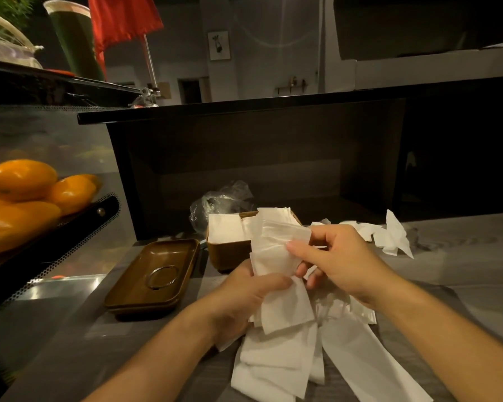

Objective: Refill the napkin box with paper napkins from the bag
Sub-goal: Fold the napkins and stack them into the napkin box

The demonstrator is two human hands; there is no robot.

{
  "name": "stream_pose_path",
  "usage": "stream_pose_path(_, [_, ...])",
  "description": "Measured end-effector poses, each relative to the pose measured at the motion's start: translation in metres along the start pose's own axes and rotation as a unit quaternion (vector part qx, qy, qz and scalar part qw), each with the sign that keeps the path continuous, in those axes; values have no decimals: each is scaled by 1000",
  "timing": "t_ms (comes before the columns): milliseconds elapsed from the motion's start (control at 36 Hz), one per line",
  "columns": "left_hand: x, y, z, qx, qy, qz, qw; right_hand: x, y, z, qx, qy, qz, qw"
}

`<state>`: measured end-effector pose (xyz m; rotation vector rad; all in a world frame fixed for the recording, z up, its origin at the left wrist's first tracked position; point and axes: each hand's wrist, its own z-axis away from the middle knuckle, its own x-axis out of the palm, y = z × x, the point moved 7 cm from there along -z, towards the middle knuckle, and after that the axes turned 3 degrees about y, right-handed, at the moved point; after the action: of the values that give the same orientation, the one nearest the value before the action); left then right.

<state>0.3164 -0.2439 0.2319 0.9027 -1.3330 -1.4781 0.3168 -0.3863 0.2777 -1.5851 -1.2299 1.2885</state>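
Both hands work a bundle of white napkins point(276, 256) above the tabletop point(462, 271). The left hand point(244, 297) has its grip clamped on the bundle's lower part; the right hand point(340, 262) pinches the upper sheets. Behind them stands the brown napkin box point(227, 253), partly filled, largely blocked by the bundle. Its lid point(154, 277) lies upturned to the left, the clear plastic bag point(218, 201) behind. Loose napkins point(389, 236) lie right; oranges point(24, 181) far left.
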Motion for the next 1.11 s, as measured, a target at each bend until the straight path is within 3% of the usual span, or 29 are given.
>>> stream_pose_path(139, [1, 3, 3, 4, 0, -34, 999, -3, 3, -1, 7, 12, -1, 1000])
stream_pose_path(278, [1, 2, 3, -5, -17, -21, 1000, -9, -3, -1, -53, 48, 31, 997])
stream_pose_path(417, [0, 0, 2, -8, -37, -9, 999, -17, -9, 0, -90, 96, -35, 991])
stream_pose_path(500, [9, 2, 5, -10, -98, 47, 994, -40, -13, 4, -125, 211, -53, 968])
stream_pose_path(583, [6, 7, 5, -4, -92, 79, 993, -66, -13, 7, -123, 314, -59, 940])
stream_pose_path(639, [3, 9, 3, 9, -77, 76, 994, -65, -8, 1, -69, 257, -110, 958])
stream_pose_path(722, [0, 10, 1, 25, -45, 74, 996, -30, -9, 3, 40, -3, -259, 965])
stream_pose_path(778, [2, 11, 2, 19, -47, 81, 995, -10, -11, 10, 55, -118, -242, 962])
stream_pose_path(806, [4, 12, 3, 16, -50, 93, 994, -4, -11, 11, 40, -135, -194, 971])
stream_pose_path(889, [5, 14, 4, 25, -41, 121, 991, 4, -5, 3, -17, -58, -28, 998])
stream_pose_path(972, [7, 14, 6, 31, -46, 107, 993, 5, 0, -1, -11, 5, -31, 999])
stream_pose_path(1111, [14, 14, 7, 21, -76, 110, 991, 3, 3, -3, -24, 27, 3, 999])
